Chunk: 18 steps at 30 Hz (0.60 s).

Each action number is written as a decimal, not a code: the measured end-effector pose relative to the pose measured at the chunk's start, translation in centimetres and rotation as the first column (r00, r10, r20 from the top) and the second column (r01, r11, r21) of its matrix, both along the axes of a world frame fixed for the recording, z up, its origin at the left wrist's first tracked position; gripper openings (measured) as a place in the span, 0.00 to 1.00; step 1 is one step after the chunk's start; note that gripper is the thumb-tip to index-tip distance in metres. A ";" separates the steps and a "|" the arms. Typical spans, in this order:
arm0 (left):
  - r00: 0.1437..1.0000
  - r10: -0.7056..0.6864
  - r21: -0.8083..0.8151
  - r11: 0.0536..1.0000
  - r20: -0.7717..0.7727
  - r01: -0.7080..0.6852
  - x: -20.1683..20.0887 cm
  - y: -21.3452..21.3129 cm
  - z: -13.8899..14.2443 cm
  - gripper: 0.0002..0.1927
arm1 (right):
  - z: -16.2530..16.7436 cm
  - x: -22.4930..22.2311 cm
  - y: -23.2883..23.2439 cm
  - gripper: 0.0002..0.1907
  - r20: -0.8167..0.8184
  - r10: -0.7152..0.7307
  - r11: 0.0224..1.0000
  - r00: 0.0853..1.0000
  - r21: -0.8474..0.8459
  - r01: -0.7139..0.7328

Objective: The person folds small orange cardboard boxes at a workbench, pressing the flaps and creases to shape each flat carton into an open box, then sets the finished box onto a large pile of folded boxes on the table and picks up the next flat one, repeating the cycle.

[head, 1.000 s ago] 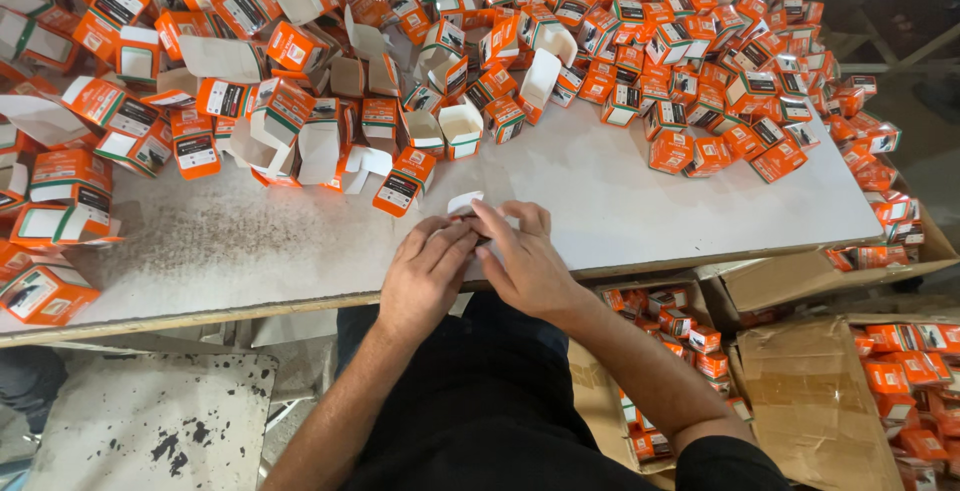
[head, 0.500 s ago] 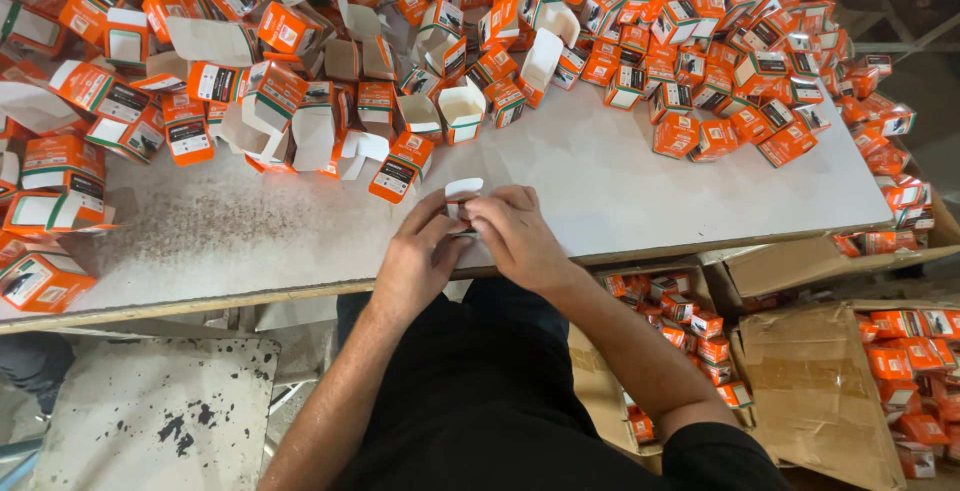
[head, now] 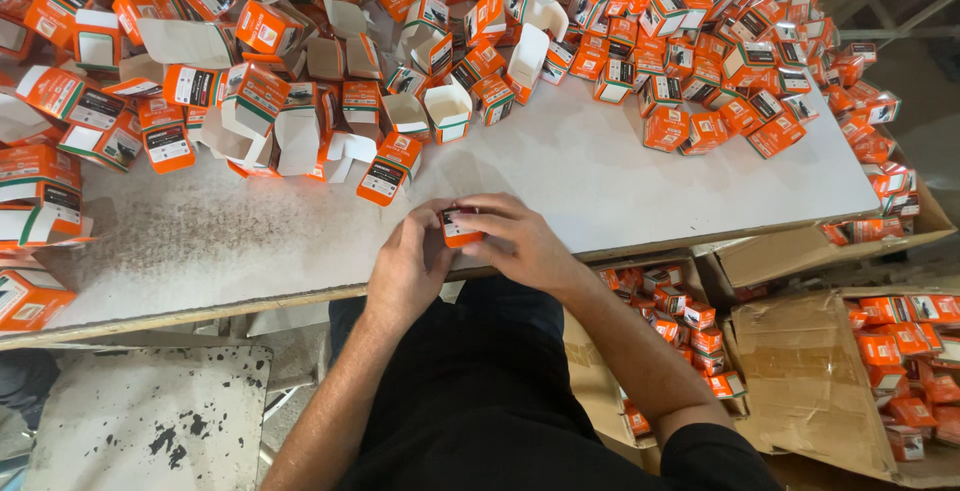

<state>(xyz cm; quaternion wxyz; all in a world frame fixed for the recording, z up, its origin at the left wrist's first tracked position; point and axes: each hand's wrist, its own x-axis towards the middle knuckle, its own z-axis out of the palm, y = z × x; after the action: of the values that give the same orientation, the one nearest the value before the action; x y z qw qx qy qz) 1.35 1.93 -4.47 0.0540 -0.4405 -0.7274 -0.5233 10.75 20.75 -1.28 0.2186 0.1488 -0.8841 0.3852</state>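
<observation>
The small orange box (head: 461, 228) sat low in the middle of the frame, at the near edge of the surface (head: 620, 186), pinched between both hands. The fingers (head: 437, 219) of the left hand (head: 410, 269) curled around its left side and closed on it, while the right hand (head: 520, 241) covered its right side and top, fingers bent over the box so that only a dark panel and an orange face showed between them. Both forearms ran down to the lower edge of the frame, over a dark garment.

Just above the hands lay a closed orange box (head: 383, 173) on bare white surface, and beyond it stood several open boxes (head: 447, 111) with white insides and raised flaps. A dense pile of orange boxes (head: 700, 41) filled the whole upper part of the frame, from the upper left to the upper right, spilling down the left edge. At the lower right, below the surface, brown cardboard cartons (head: 810, 371) held more of the same orange boxes. At the lower left stood a speckled white board (head: 150, 416).
</observation>
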 end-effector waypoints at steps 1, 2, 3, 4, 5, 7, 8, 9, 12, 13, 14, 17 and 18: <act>1.000 -0.006 0.004 1.000 -0.012 0.006 0.0 0.0 0.0 0.25 | 0.0 0.0 -0.2 0.19 -0.008 -0.031 1.000 1.000 0.002 0.031; 1.000 -0.014 0.006 1.000 -0.023 0.014 0.0 0.0 0.1 0.25 | 0.0 -0.1 -0.5 0.19 -0.014 -0.063 0.998 0.998 0.002 0.063; 1.000 -0.022 0.010 1.000 -0.009 0.022 0.0 0.0 0.2 0.25 | -0.1 -0.1 -0.8 0.19 -0.017 -0.095 0.995 0.995 -0.001 0.095; 1.000 -0.028 0.016 0.999 0.002 0.028 0.0 0.0 0.4 0.26 | -0.1 -0.2 -0.9 0.18 -0.022 -0.100 0.995 0.995 -0.008 0.100; 0.999 -0.033 0.024 0.999 0.010 0.033 0.0 0.0 0.5 0.26 | -0.1 -0.3 -1.0 0.17 -0.029 -0.104 0.995 0.994 -0.013 0.104; 0.999 -0.037 0.038 0.999 -0.030 0.038 0.1 -0.1 0.9 0.25 | -0.1 -0.4 -0.9 0.15 -0.048 -0.088 0.996 0.995 -0.002 0.088; 0.998 -0.039 0.047 0.998 -0.051 0.042 0.1 -0.2 1.1 0.24 | -0.1 -0.3 -0.7 0.15 -0.064 -0.069 0.997 0.996 0.015 0.070; 0.994 -0.024 0.036 0.999 -0.110 0.028 0.3 -0.3 1.3 0.22 | 0.0 -0.2 -0.6 0.14 -0.077 -0.049 0.998 0.996 0.032 0.052; 0.953 0.013 -0.009 1.000 -0.303 -0.016 0.7 -0.4 1.7 0.16 | 0.3 0.4 -0.3 0.18 -0.085 -0.045 0.978 0.995 0.199 0.062; 0.926 0.020 -0.030 0.999 -0.377 -0.034 0.7 -0.4 1.7 0.15 | 0.3 0.7 -0.4 0.19 -0.126 -0.062 0.959 0.990 0.266 0.094; 0.893 0.026 -0.048 0.997 -0.450 -0.054 0.8 -0.4 1.8 0.14 | 0.3 0.9 -0.4 0.20 -0.169 -0.075 0.934 0.983 0.332 0.128; 0.904 -0.028 -0.112 0.993 -0.427 -0.022 0.8 -0.6 1.7 0.16 | -0.1 1.5 -0.6 0.22 -0.215 -0.121 0.875 0.969 0.438 0.207; 0.911 -0.031 -0.104 0.995 -0.412 -0.013 0.9 -0.9 1.7 0.19 | -0.1 1.6 -0.4 0.22 -0.222 -0.138 0.857 0.965 0.462 0.229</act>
<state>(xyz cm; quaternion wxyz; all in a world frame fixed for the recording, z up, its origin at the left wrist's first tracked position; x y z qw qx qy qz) 2.21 1.03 -2.72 0.1812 -0.5467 -0.7239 -0.3799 12.36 20.37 -1.36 0.2895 0.1477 -0.9388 0.1144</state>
